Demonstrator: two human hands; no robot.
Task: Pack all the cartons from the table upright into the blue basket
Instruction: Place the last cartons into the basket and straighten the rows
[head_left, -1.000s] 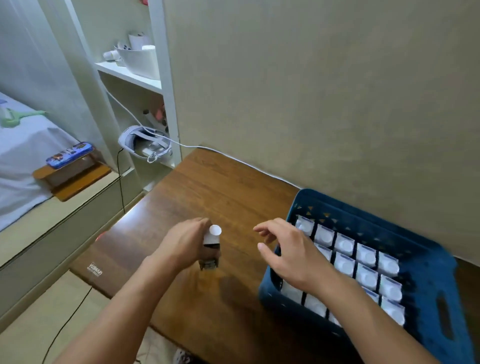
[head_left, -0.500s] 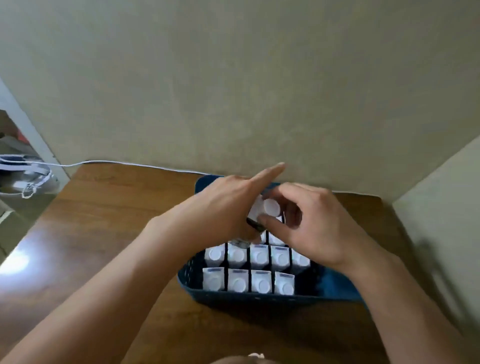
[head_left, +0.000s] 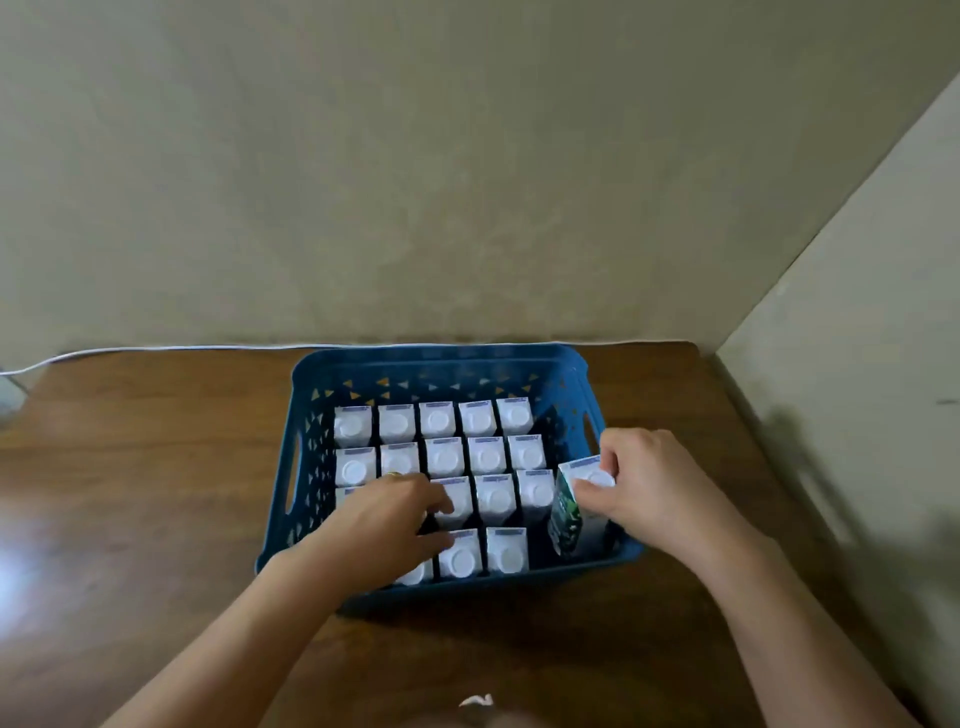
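Note:
The blue basket (head_left: 439, 364) stands on the wooden table against the wall and holds several upright white-capped cartons (head_left: 488, 456) in rows. My right hand (head_left: 657, 483) grips the top of a green-sided carton (head_left: 574, 506), tilted slightly, inside the basket's near right corner. My left hand (head_left: 387, 512) rests flat on the cartons at the near left, fingers spread and touching their tops, covering some of them.
The wooden table (head_left: 156, 467) stretches left of the basket, with a bright glare spot at its left edge. A white cable (head_left: 156, 351) runs along the wall behind. A side wall (head_left: 857, 364) closes in on the right.
The view swung from the table's left side to the basket. The carton passed from my left hand to my right and now sits low in the basket's near right corner.

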